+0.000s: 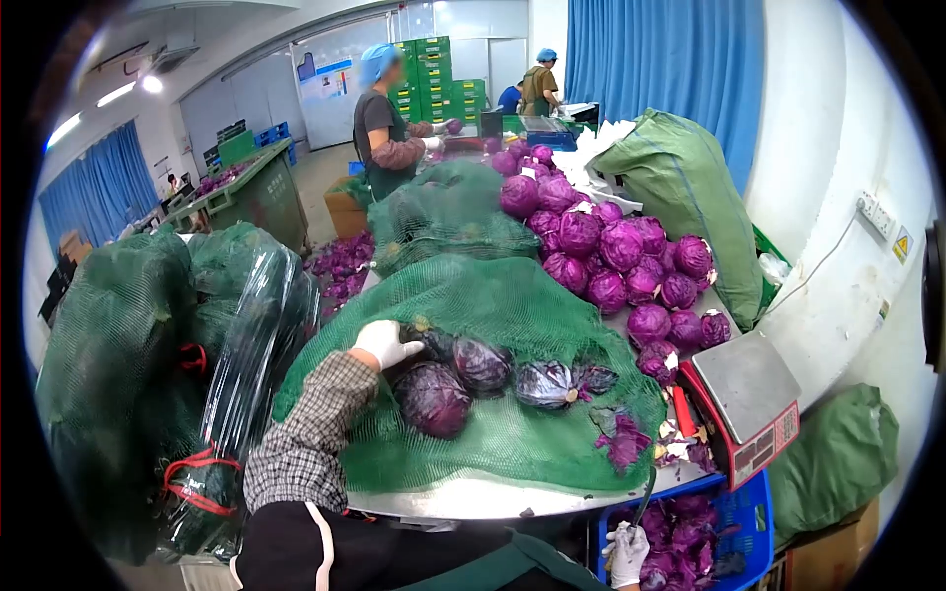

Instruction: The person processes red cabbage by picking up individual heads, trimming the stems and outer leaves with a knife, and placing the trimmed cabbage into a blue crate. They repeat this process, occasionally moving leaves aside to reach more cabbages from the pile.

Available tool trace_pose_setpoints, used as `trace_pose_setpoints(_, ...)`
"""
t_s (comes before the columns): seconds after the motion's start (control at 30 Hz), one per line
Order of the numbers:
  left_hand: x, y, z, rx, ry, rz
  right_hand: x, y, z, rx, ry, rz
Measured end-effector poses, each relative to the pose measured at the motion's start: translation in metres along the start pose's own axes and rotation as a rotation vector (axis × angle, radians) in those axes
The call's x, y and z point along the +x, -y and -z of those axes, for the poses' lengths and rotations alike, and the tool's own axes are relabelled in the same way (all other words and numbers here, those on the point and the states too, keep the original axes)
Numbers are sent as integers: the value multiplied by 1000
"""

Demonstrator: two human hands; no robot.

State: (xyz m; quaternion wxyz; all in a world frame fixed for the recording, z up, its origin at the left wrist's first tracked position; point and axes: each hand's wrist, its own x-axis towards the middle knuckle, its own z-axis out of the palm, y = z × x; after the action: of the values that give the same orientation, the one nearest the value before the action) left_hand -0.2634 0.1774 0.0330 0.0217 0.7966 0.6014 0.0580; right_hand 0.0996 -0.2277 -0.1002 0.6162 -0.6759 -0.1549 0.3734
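My left hand (384, 345), in a white glove, is closed on a dark red cabbage (432, 343) at the back of a group on the green net bag (473, 448); its fingertips are partly hidden. Closer to me lies a larger red cabbage (432, 399), with another cabbage (482, 363) beside it. A cabbage with its cut stem showing (544, 384) is further right, near loose purple leaves (623, 440). Low at the right, my gloved right hand (626, 554) grips a knife (645, 495), blade upward, over the blue crate (761, 532) of purple leaves.
Trimmed red cabbages (621, 244) are piled at the right, beside a red scale (754, 389). Full net bags (118, 345) stand at the left, and another net bag (443, 217) lies ahead. A co-worker (384, 128) in a blue cap stands across the table; others work behind.
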Motion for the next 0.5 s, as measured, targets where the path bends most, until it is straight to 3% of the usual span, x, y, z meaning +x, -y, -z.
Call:
trace_pose_setpoints(0.03,-16,-25,28,-181,118,67,0,0,-1,20,14,15)
trace_pose_setpoints(0.07,-18,-23,19,-419,199,27,-1,0,-3,6,25,41)
trace_pose_setpoints(0.13,-46,-51,23,-434,396,16,-2,1,-7,-31,47,93)
trace_pose_setpoints(0.2,-62,-51,-27,-329,189,-2,-4,6,-12,-35,52,111)
trace_pose_setpoints(0.23,-76,-54,-25,-312,176,-35,-3,-3,-10,-54,65,121)
trace_pose_setpoints(0.27,-91,-54,-25,-242,37,-201,2,-11,-8,-69,74,134)
trace_pose_setpoints(0.33,-107,-58,1,-478,116,-373,5,4,-15,-50,194,325)
trace_pose_setpoints(0.37,-115,-63,-3,-591,49,-312,2,21,-21,-110,245,302)
trace_pose_setpoints(0.4,-122,-67,-10,-428,-20,-305,5,29,-32,-55,304,323)
trace_pose_setpoints(0.47,-142,-80,-30,-869,473,-88,7,58,-58,-148,426,490)
trace_pose_setpoints(0.5,-154,-83,-46,-836,388,-174,18,54,-66,-225,497,651)
